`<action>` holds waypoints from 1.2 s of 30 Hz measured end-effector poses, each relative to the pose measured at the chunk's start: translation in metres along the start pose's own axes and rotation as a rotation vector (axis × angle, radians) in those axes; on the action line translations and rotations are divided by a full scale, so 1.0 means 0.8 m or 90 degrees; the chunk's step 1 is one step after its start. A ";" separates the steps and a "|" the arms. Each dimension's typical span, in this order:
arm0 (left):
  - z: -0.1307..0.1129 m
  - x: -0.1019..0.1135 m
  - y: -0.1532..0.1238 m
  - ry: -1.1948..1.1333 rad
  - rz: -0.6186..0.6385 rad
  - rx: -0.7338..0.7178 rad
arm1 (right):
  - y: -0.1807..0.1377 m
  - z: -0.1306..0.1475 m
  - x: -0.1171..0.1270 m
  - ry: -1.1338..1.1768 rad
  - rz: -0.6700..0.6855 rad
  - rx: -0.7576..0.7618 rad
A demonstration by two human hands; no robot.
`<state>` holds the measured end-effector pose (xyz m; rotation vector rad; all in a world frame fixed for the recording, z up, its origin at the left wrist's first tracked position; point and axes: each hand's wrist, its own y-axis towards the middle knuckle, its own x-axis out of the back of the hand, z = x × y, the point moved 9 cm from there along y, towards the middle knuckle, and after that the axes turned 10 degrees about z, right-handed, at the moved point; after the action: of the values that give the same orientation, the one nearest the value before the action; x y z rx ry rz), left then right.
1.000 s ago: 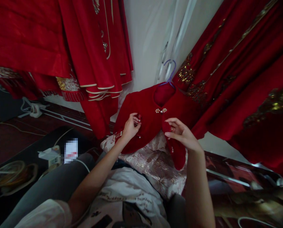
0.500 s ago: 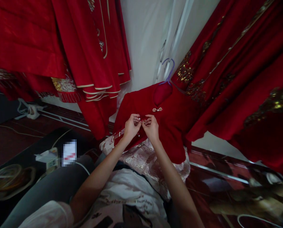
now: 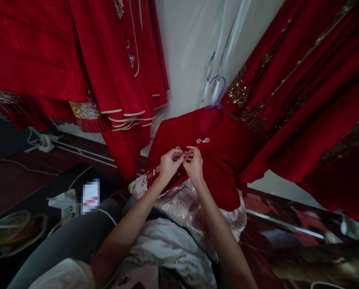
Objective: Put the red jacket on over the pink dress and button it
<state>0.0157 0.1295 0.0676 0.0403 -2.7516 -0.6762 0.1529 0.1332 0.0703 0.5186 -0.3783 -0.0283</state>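
A red velvet garment (image 3: 218, 160) on a purple hanger (image 3: 217, 90) lies spread over my knees, its collar pointing away from me. A pearl clasp (image 3: 202, 140) below the collar is fastened. My left hand (image 3: 167, 166) and my right hand (image 3: 194, 163) meet at a second pearl clasp (image 3: 182, 153) lower on the front flap. Both hands pinch that clasp, fingertips touching. More pearl trim (image 3: 152, 173) runs along the edge by my left wrist.
Red embroidered gowns hang at the left (image 3: 77, 60) and right (image 3: 302, 100) against a white wall. A pale brocade cloth (image 3: 197, 208) lies under the garment. A power strip (image 3: 63, 200) and cables sit on the dark floor at left.
My right hand came in from the right flap to the left hand. The flap closed over the front, and both hands now pinch the second clasp.
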 end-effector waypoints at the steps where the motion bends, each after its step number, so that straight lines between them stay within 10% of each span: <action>1: 0.001 0.001 0.001 -0.002 -0.004 0.002 | -0.001 0.001 -0.001 0.005 0.010 0.005; 25: 0.004 -0.002 0.022 0.069 0.108 -0.014 | 0.001 0.004 0.009 -0.001 0.035 0.019; 30: 0.013 0.001 -0.021 0.122 0.134 0.013 | -0.020 -0.010 0.058 -0.090 0.071 -0.048; 36: 0.006 0.005 -0.093 0.247 0.167 0.009 | -0.053 -0.039 0.072 -0.056 0.380 -0.189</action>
<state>0.0071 0.0652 0.0304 -0.1655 -2.3347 -0.5151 0.2206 0.1046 0.0443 0.0973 -0.5928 0.4645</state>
